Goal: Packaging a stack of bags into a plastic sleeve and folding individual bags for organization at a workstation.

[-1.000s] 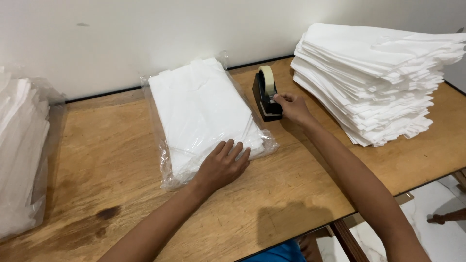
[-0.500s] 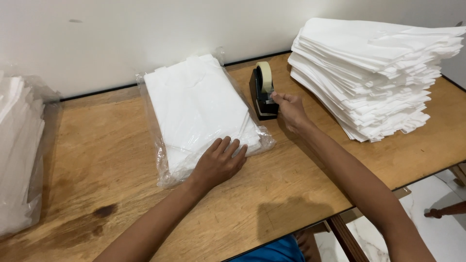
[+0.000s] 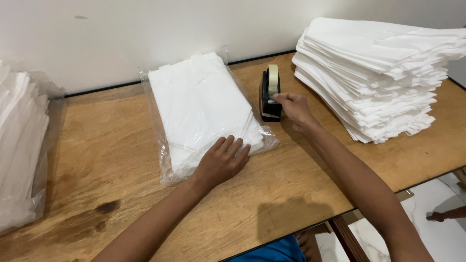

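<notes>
A folded white garment in a clear plastic bag (image 3: 199,104) lies flat on the wooden table (image 3: 111,160). My left hand (image 3: 222,161) presses palm-down on the bag's near end, fingers spread. To its right stands a black tape dispenser (image 3: 269,94) with a pale roll of tape. My right hand (image 3: 292,109) rests against the dispenser's near end, fingertips pinched at the tape by the cutter.
A tall stack of folded white garments (image 3: 383,73) fills the table's right side. Bagged white garments (image 3: 19,145) are piled at the left edge. A white wall runs behind the table. A dark stain (image 3: 108,207) marks the wood near the front.
Both hands stay where they were, left on the bag, right at the dispenser. The view has shifted slightly.
</notes>
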